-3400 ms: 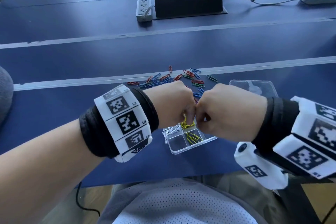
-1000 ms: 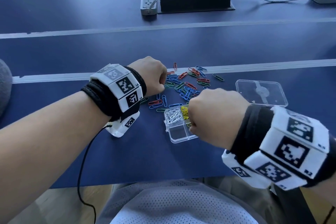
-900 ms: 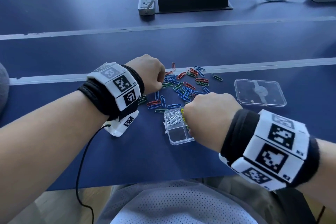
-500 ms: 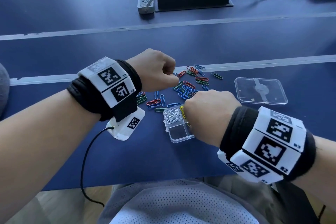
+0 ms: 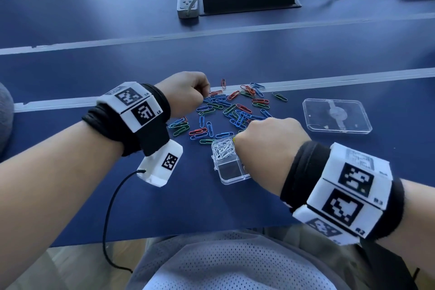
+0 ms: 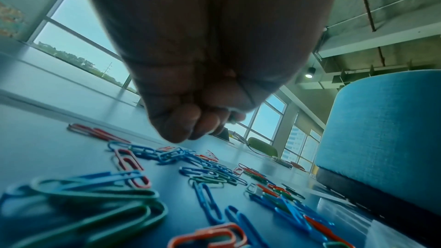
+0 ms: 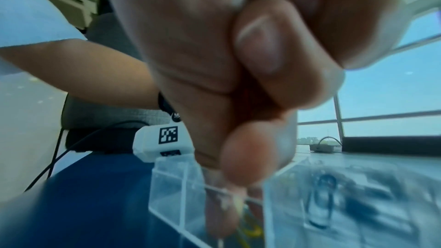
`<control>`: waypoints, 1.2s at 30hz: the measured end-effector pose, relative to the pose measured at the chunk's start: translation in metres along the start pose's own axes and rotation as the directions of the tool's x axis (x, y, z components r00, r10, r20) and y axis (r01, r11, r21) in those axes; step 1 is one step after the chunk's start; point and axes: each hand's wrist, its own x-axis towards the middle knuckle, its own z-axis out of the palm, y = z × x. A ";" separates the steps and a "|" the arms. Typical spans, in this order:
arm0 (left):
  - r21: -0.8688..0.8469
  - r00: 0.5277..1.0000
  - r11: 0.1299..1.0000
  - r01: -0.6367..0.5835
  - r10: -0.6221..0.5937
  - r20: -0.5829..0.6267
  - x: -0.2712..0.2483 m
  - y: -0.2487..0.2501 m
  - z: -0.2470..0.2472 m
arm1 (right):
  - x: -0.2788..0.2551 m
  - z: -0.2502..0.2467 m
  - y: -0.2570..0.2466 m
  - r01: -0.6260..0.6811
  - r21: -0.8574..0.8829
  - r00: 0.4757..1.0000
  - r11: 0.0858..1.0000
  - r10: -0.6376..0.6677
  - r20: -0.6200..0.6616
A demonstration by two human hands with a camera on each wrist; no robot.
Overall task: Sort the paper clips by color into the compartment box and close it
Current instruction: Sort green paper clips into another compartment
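Mid-sort here; left hand (image 5: 186,93) hovers clenched over the loose red, blue and green paper clips (image 5: 231,112) on the dark blue bench (image 5: 235,54); right hand (image 5: 270,141) sits curled over the clear plastic compartment box (image 5: 229,163), can't tell what its fingers hold; next move is probably pinching one colour.

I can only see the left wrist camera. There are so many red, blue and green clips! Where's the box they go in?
Observer: The compartment box sits closer to the person than the pile, partly under the right hand.
Operator: Is anything inside it?
Observer: Yes, white clips fill one compartment. The compartment next to it, on the person's side, looks empty.
Operator: Where did the lid go?
Observer: The clear lid lies flat on the table, to the right of the pile and off the box.
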 end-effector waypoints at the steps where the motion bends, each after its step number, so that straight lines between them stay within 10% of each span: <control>1: 0.010 1.000 1.000 0.011 -0.011 0.013 -0.001 0.001 0.000 | 0.001 0.000 0.001 -0.009 0.015 1.000 1.000 0.009 0.007; 16: 0.469 0.995 0.879 -0.090 0.101 0.002 -0.001 -0.004 0.003 | 0.009 0.003 0.010 -0.042 0.091 0.998 0.995 0.037 0.053; 36: 0.563 0.984 0.809 -0.169 0.167 0.056 -0.003 0.000 0.001 | 0.023 0.008 0.033 -0.066 0.351 0.988 0.934 0.111 -0.111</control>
